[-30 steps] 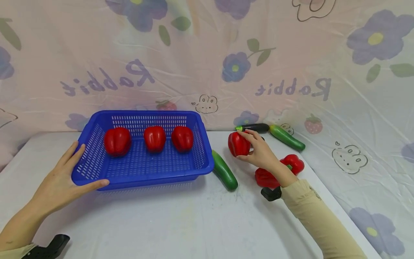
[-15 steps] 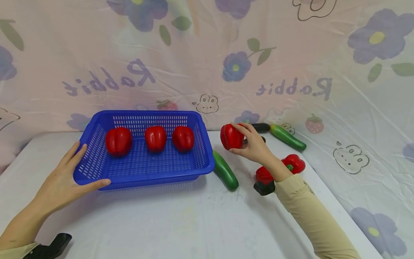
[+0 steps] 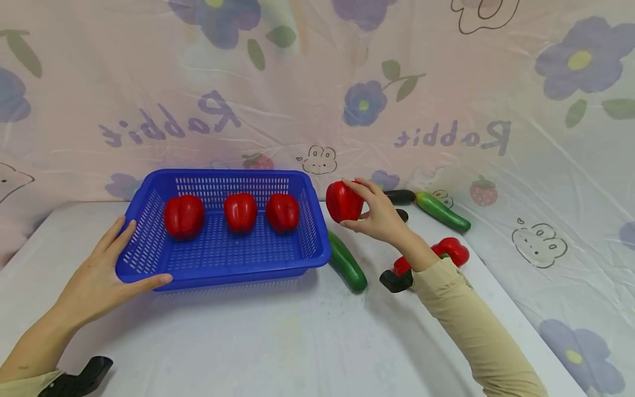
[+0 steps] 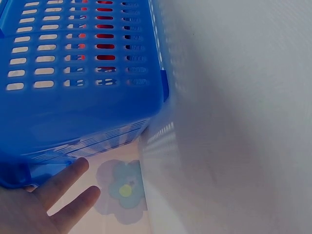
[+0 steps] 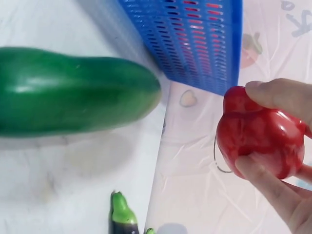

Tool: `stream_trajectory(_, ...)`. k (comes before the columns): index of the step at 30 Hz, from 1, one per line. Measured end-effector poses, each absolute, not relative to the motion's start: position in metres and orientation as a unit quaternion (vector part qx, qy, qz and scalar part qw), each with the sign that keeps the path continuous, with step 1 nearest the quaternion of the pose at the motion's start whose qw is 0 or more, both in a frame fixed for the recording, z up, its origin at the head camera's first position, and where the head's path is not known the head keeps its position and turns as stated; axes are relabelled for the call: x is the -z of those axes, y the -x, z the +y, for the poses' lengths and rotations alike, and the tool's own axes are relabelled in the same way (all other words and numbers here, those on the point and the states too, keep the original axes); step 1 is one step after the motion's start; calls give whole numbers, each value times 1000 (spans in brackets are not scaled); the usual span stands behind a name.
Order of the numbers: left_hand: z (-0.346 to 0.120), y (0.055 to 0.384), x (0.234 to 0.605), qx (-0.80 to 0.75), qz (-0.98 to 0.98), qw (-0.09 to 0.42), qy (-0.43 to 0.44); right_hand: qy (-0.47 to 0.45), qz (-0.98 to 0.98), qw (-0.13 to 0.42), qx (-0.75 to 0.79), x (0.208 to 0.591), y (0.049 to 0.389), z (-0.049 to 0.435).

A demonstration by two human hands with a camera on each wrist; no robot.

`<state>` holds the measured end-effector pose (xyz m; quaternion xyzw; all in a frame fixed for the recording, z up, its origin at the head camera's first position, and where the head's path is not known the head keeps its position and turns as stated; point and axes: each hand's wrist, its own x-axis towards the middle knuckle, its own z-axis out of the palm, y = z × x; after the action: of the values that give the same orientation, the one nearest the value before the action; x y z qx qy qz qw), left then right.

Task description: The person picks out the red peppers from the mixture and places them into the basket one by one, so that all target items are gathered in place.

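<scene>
In the head view my right hand [image 3: 381, 216] holds a red bell pepper [image 3: 344, 202] between thumb and fingers, raised just past the right rim of a blue plastic basket [image 3: 238, 279]. The right wrist view shows the thumb and a finger on either side of this pepper [image 5: 263, 131]. My left hand [image 3: 101, 273] spreads across the basket's left front corner, thumb along the front rim and fingers straight against the left side. Inside the basket stand three red bell peppers, at left [image 3: 184, 217], middle [image 3: 240, 213] and right [image 3: 282, 213].
A green cucumber-like vegetable [image 3: 346, 262] lies beside the basket's right wall. Behind the right hand are a dark eggplant [image 3: 401, 197] and a green zucchini [image 3: 443, 212]. Another red pepper [image 3: 452, 251] lies by the right forearm. A printed curtain [image 3: 278, 99] rises at the table's back.
My right hand has lifted the bell pepper and carried it left, from over the table near the eggplant to the basket's right rim. The left hand has stayed at the basket.
</scene>
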<state>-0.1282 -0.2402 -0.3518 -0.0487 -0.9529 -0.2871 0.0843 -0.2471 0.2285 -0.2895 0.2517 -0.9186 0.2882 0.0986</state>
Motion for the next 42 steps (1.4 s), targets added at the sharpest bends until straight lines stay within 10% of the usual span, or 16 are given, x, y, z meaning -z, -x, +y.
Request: stream_trajectory(42,-240,128,353,281,-956,75,42,-318,-899,78,-291,263,255,153)
